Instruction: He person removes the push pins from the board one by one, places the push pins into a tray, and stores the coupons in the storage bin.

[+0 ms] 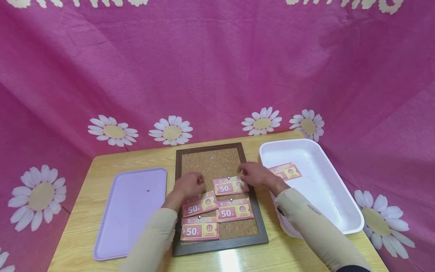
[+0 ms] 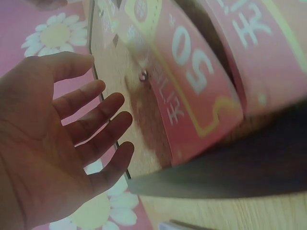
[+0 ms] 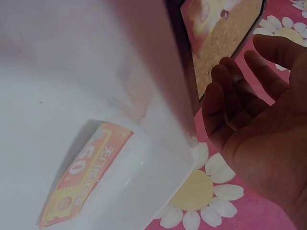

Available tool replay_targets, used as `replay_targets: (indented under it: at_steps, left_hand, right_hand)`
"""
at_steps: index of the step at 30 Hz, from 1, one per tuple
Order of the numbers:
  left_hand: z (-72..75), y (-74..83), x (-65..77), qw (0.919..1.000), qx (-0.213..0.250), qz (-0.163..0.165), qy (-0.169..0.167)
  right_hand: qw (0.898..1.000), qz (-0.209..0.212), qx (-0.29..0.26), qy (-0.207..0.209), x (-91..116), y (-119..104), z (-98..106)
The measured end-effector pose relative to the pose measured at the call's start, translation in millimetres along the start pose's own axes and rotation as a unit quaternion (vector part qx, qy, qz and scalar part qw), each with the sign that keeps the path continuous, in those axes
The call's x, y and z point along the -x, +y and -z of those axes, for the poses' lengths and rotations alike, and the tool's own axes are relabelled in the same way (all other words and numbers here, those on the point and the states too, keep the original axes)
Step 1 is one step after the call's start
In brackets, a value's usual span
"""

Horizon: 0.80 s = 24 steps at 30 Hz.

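A cork board with a dark brown frame lies on the table, bearing several red-and-yellow coupons marked 50. Small pushpins stand at their upper edges, such as the pin in the left wrist view. Over the board's left side hovers my left hand, just above the tilted left coupon; its fingers are spread and relaxed, holding nothing. My right hand is at the board's right edge, beside the upper right coupon. Loosely bent and apart, its fingers hold nothing in the right wrist view.
To the right stands a white plastic tub with a coupon inside. A purple tray lies left of the board, a small pin on it. A pink flowered cloth hangs behind the wooden table.
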<state>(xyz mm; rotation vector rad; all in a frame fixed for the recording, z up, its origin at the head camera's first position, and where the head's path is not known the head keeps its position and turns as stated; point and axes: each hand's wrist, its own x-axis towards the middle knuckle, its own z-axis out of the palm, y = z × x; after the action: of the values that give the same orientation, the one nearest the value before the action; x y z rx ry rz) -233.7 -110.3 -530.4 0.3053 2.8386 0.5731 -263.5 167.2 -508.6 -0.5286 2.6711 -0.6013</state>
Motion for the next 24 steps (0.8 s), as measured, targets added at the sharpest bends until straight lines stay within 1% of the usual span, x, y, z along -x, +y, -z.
replay_targets:
  at_steps: [2,7,13,18,24]
  left_hand:
    - [-1.7,4.3,-2.0,1.0000,-0.005,-0.005,-0.005]
    - [-4.2,11.8,-4.4,1.0000,-0.004,-0.003,-0.006]
    - [-6.6,16.2,-6.5,1.0000,0.004,0.001,-0.007]
    - [-8.8,19.4,-8.3,1.0000,0.009,0.001,-0.003]
    - [-9.5,23.9,-9.8,1.0000,0.003,-0.006,0.006]
  right_hand:
    - [1.000,0.002,-0.002,-0.003,-1,2,-2]
    - [1.000,0.009,0.004,0.001,-2,4,-5]
    - [0.998,0.031,0.044,0.011,0,1,-5]
    - [0.997,0.031,0.068,0.012,-2,-5,-6]
    - [0.997,0.015,0.071,0.009,-4,-10,-7]
